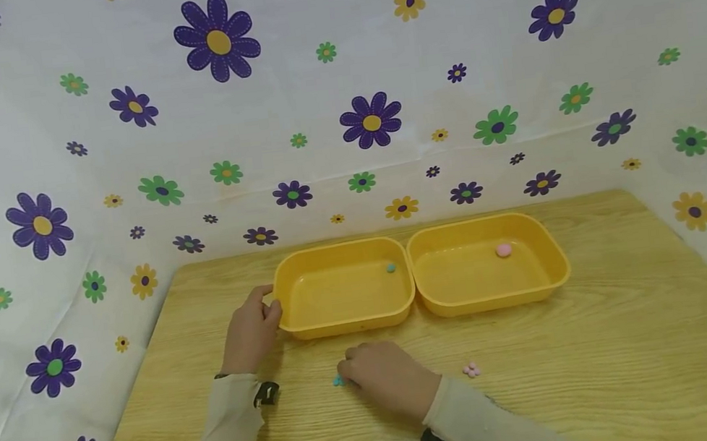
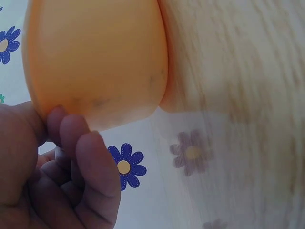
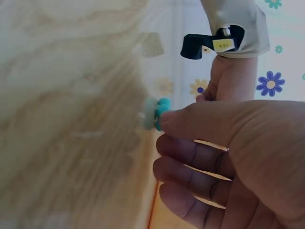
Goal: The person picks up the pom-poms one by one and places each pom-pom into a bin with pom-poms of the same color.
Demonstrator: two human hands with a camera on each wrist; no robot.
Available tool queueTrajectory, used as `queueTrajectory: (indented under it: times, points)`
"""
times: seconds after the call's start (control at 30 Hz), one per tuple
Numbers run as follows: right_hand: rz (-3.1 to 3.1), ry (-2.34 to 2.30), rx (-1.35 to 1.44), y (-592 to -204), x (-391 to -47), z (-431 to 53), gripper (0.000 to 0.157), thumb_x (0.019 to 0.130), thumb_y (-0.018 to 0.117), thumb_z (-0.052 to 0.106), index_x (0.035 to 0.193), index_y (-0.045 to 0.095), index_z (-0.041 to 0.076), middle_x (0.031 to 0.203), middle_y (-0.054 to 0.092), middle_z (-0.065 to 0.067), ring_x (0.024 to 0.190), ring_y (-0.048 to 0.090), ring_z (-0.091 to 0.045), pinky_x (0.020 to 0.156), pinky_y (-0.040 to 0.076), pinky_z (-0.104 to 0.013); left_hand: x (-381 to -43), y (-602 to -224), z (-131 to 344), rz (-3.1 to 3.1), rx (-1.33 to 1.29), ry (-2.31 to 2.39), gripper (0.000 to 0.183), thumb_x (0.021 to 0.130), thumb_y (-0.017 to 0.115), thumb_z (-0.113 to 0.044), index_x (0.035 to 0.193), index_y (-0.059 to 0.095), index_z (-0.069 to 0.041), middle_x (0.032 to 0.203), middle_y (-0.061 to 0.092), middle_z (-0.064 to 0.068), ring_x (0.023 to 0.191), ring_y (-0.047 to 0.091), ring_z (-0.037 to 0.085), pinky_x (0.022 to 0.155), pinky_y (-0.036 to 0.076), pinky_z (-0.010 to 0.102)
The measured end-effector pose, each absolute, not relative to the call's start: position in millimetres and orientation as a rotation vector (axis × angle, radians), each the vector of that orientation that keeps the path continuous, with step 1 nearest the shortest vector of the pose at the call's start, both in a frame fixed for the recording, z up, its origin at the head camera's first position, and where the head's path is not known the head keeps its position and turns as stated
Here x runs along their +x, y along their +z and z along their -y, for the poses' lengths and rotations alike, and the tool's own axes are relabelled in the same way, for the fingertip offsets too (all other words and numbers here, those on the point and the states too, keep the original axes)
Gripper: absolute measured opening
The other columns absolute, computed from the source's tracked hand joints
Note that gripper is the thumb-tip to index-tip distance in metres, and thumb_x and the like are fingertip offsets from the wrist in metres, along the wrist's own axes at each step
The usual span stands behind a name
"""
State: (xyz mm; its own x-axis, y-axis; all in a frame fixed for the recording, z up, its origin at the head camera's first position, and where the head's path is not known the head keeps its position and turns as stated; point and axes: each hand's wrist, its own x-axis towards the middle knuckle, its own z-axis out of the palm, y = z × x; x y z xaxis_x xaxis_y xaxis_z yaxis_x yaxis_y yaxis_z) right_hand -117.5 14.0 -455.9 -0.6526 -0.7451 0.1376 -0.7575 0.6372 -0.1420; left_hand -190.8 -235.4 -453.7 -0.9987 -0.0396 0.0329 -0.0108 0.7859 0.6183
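Observation:
At the left end of the left yellow tray (image 1: 349, 324), my left hand (image 1: 251, 334) holds the rim, thumb and fingers on either side of the wall. Inside that tray lies one small teal ball (image 1: 391, 268). On the table in front of it, my right hand (image 1: 386, 378) reaches down to a small cluster of teal balls (image 1: 337, 381). The right wrist view shows the thumb against the teal cluster (image 3: 162, 110), pinching at it; the index fingertip is hidden. Right of this hand sits a cluster of pale pink balls (image 1: 471, 369).
A second yellow tray (image 1: 494, 302) stands against the first on its right, with a pink rounded lump (image 1: 504, 250) inside. The wood-grain table (image 1: 628, 335) ends at a white flowered cloth (image 1: 306, 95) behind and at both sides.

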Motion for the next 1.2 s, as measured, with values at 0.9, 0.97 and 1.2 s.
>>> queueTrajectory:
  times: [0.9, 0.97, 1.2]
  points:
    - [2.476, 0.711, 0.94, -406.9, -147.2, -105.7, 0.013, 0.084, 0.078, 0.004, 0.091, 0.069, 0.012, 0.086, 0.067, 0.004, 0.075, 0.057, -0.009, 0.065, 0.052, -0.023, -192.7, -455.1, 234.0, 2.932, 0.063, -1.03, 0.046, 0.106, 0.051, -0.022, 0.149, 0.05, -0.004, 0.079, 0.059, 0.007, 0.064, 0.051, 0.02, 0.058, 0.044, 0.03]
    - [2.468, 0.715, 0.945, -406.8, -148.3, -108.6, 0.011, 0.085, 0.077, 0.005, 0.091, 0.07, 0.011, 0.086, 0.067, 0.003, 0.075, 0.057, -0.009, 0.066, 0.053, -0.023, -192.6, -454.6, 233.8, 2.942, 0.072, -1.021, 0.048, 0.106, 0.05, -0.023, 0.15, 0.049, -0.004, 0.079, 0.059, 0.007, 0.065, 0.051, 0.02, 0.059, 0.044, 0.03]
    - [2.47, 0.71, 0.896, -407.8, -151.0, -114.0, 0.013, 0.085, 0.078, 0.004, 0.093, 0.069, 0.01, 0.088, 0.067, 0.002, 0.077, 0.059, -0.013, 0.069, 0.055, -0.027, -190.7, -455.4, 235.5, 2.949, 0.055, -0.997, 0.05, 0.107, 0.047, -0.022, 0.154, 0.046, -0.003, 0.08, 0.059, 0.007, 0.066, 0.051, 0.02, 0.062, 0.044, 0.031]
